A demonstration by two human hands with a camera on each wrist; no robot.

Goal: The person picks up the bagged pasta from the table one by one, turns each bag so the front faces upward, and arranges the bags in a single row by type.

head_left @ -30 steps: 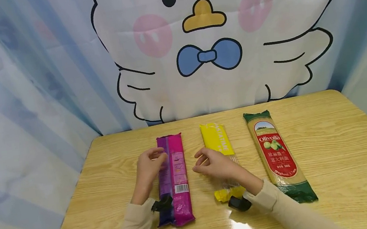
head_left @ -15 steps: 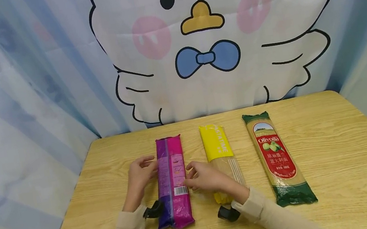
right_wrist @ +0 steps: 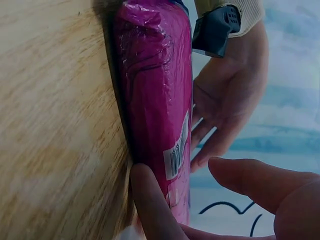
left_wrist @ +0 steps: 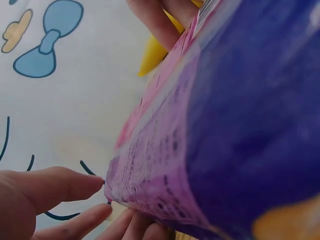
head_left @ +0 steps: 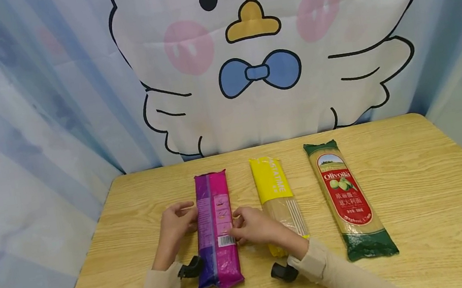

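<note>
A long purple and pink packet (head_left: 222, 264) lies on the table in the head view, its barcode side up. My left hand (head_left: 175, 227) is at its left edge. In the left wrist view, the left fingertips (left_wrist: 97, 215) are at the packet's side, with the thumb apart from the fingers. On the opposite side, my right hand (head_left: 254, 226) reaches the right edge near the barcode. In the right wrist view, a right finger (right_wrist: 150, 195) lies along the packet's pink side, while the thumb stands off. Neither hand is curled round the packet.
Right of the purple packet lies a yellow spaghetti packet (head_left: 271, 178), partly behind my right forearm. Farther right is a green and red Olivoilà spaghetti packet (head_left: 348, 196). The wooden table (head_left: 427, 194) ends at a printed curtain (head_left: 271, 113).
My left hand has moved off the purple packet's top to its left edge. The right hand has shifted left from over the yellow packet to the purple packet's right edge.
</note>
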